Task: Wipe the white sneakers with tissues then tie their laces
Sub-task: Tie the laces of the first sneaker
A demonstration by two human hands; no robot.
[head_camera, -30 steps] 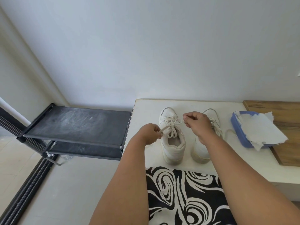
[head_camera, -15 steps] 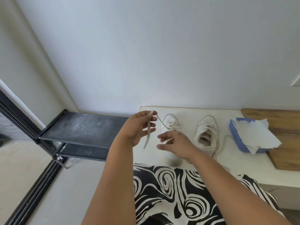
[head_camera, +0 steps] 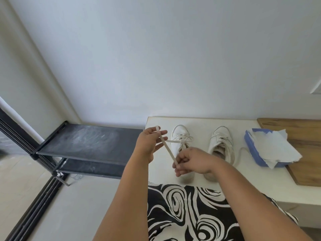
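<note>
You are pinching one lace (head_camera: 167, 148) taut between both hands: your left hand (head_camera: 149, 143) is grasping its upper end, your right hand (head_camera: 190, 160) its lower end, above the left sneaker (head_camera: 179, 138) on the desk (head_camera: 199, 121).

Both forearms reach forward; the left hand (head_camera: 149, 142) is raised, the right hand (head_camera: 191, 161) lower, fingers seemingly pinched together.
</note>
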